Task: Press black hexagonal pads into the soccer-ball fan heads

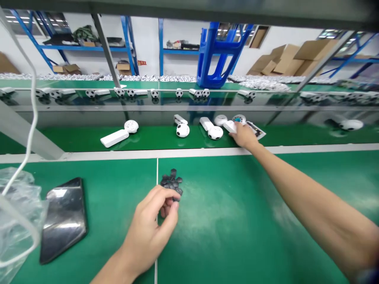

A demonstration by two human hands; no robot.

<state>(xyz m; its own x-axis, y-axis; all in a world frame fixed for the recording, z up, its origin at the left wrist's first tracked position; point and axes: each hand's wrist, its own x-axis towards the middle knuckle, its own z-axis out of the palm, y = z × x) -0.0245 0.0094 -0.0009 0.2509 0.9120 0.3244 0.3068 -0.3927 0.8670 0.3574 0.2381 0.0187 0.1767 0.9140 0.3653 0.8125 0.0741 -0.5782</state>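
Observation:
My left hand (149,225) pinches a small dark piece at the edge of a heap of dark grey pieces (171,183) on the green bench mat (225,213). My right hand (244,136) reaches across the grey rail and grips the end of a white rectangular bar (229,126). Beside it lie a printed card (256,130) and white round shells (220,120). Further left on the green shelf are soccer-ball-patterned round units (182,130) and another white bar (114,138).
A black glossy slab (63,219), a clear plastic bag (17,213) and a white cable (32,106) lie at the left. A grey rail (177,153) edges the bench. Above, a glass shelf (154,98) carries a row of ball units. Blue racks and cardboard boxes stand behind.

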